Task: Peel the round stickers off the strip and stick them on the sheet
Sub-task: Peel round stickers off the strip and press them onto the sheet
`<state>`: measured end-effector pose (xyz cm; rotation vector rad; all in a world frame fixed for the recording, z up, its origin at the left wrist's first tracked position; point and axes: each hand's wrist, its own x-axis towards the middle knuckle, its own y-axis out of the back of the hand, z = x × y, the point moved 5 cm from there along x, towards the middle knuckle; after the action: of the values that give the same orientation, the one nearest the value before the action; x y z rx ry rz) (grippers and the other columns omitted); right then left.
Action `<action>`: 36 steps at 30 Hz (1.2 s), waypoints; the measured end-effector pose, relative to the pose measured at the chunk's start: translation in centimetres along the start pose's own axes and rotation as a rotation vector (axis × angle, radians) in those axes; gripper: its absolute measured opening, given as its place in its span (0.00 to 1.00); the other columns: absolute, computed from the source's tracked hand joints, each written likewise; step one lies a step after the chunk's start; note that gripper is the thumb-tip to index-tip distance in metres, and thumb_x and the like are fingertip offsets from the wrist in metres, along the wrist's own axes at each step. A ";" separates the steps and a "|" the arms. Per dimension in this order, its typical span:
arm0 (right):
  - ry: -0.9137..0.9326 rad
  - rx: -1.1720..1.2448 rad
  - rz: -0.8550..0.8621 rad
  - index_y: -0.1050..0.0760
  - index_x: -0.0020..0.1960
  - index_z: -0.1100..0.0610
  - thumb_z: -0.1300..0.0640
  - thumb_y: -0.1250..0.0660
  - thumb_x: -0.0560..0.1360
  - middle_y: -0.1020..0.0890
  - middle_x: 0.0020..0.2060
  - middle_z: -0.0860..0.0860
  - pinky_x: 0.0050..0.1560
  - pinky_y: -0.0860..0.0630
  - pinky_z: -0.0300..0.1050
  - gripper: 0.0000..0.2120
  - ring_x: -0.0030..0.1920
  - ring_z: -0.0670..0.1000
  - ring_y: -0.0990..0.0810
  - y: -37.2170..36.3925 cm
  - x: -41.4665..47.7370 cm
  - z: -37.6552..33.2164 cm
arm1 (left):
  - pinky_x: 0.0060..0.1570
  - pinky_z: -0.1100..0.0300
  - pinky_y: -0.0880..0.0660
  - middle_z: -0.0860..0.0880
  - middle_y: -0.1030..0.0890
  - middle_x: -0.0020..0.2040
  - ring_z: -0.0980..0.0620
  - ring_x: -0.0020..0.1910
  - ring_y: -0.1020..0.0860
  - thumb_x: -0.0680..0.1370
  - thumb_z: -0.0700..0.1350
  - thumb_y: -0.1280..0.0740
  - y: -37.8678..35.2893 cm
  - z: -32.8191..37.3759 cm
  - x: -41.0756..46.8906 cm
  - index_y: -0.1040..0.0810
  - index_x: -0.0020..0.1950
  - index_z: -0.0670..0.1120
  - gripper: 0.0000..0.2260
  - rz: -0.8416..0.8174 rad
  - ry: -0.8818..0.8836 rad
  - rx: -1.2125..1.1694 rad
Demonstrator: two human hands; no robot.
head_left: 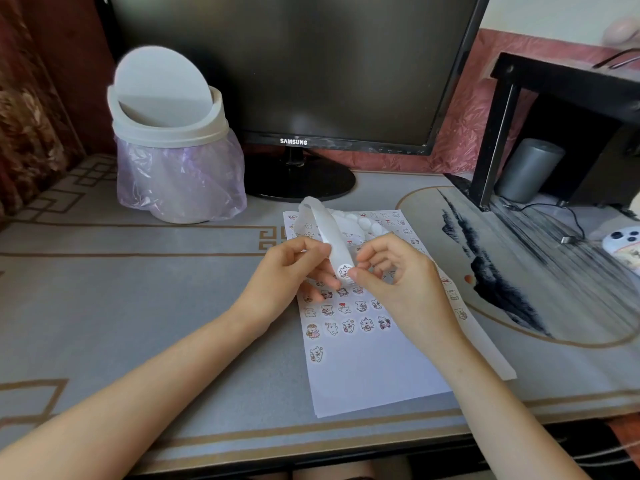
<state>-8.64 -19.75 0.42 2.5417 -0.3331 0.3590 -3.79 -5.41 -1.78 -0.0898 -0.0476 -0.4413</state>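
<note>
**Both hands meet at one round sticker above the sheet**

The left hand (294,268) has its fingers curled and grips the lower end of the translucent strip (329,230). From this hand the strip rises away from the person, bends over in a loop, and comes down behind the right hand (398,271). Just between the two hands, at the near end of the strip, sits a round sticker (344,271) with a small cartoon figure on it. The right hand pinches the edge of this sticker with thumb and forefinger; its other fingers are bent loosely.

Directly under both hands lies the white sheet (363,375) on the grey table (138,306). Rows of small stickers cover the sheet beneath and beyond the hands, and the part nearer to the person is bare.

Far beyond the left hand stands a white bin (166,133) with a purple bag. Beyond both hands is a dark monitor (294,64). Well to the outer side of the right hand lies a phone (623,244).
</note>
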 end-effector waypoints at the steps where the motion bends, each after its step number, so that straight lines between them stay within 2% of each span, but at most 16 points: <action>1: 0.002 0.007 -0.001 0.24 0.40 0.48 0.60 0.27 0.69 0.19 0.36 0.44 0.43 0.25 0.40 0.09 0.37 0.42 0.23 0.0 0.0 0.0 | 0.27 0.64 0.26 0.46 0.18 0.36 0.52 0.35 0.18 0.81 0.45 0.41 -0.1 0.1 0.0 0.24 0.44 0.41 0.11 -0.009 0.007 -0.005; 4: 0.008 0.019 -0.010 0.21 0.40 0.47 0.60 0.27 0.69 0.19 0.36 0.44 0.41 0.26 0.37 0.08 0.37 0.43 0.24 0.0 0.1 0.1 | 0.29 0.64 0.25 0.48 0.18 0.34 0.53 0.36 0.18 0.80 0.45 0.39 -0.3 0.0 0.0 0.23 0.42 0.41 0.11 -0.039 0.023 0.031; 8: 0.014 0.013 -0.010 0.20 0.40 0.47 0.60 0.27 0.70 0.17 0.36 0.45 0.39 0.28 0.33 0.08 0.37 0.45 0.23 0.1 0.1 0.2 | 0.31 0.66 0.25 0.46 0.17 0.34 0.55 0.34 0.20 0.76 0.40 0.33 -0.2 -0.5 0.1 0.23 0.46 0.34 0.08 -0.052 0.024 0.097; 16: 0.053 -0.080 -0.018 0.21 0.40 0.46 0.58 0.27 0.70 0.20 0.34 0.39 0.35 0.31 0.32 0.07 0.34 0.44 0.25 0.1 -0.1 -0.1 | 0.31 0.67 0.25 0.48 0.18 0.32 0.57 0.30 0.21 0.76 0.40 0.33 -0.2 -0.2 0.0 0.22 0.43 0.38 0.05 -0.045 0.006 0.094; 22: 0.055 -0.045 -0.016 0.20 0.42 0.50 0.60 0.28 0.70 0.18 0.36 0.44 0.36 0.30 0.31 0.06 0.36 0.45 0.24 0.0 -0.1 -0.1 | 0.32 0.67 0.24 0.48 0.18 0.32 0.58 0.31 0.20 0.76 0.41 0.33 -0.3 -0.3 0.0 0.22 0.43 0.40 0.05 -0.051 0.012 0.082; 27: 0.059 -0.018 -0.011 0.20 0.44 0.51 0.60 0.27 0.70 0.18 0.37 0.45 0.38 0.27 0.32 0.06 0.37 0.45 0.23 0.0 -0.2 -0.1 | 0.33 0.67 0.24 0.46 0.18 0.33 0.56 0.31 0.21 0.76 0.41 0.33 -0.1 -0.4 0.0 0.21 0.45 0.38 0.07 -0.040 0.019 0.073; 36: 0.085 -0.025 -0.006 0.19 0.41 0.51 0.62 0.27 0.70 0.18 0.36 0.45 0.35 0.33 0.29 0.06 0.35 0.43 0.25 0.0 -0.3 -0.4 | 0.37 0.67 0.23 0.43 0.17 0.36 0.53 0.35 0.19 0.77 0.40 0.34 -0.2 -0.5 0.1 0.23 0.46 0.32 0.09 -0.039 0.023 0.036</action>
<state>-8.95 -19.50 0.63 2.4940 -0.2957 0.4556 -3.79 -5.65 -2.22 -0.0479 -0.0344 -0.4801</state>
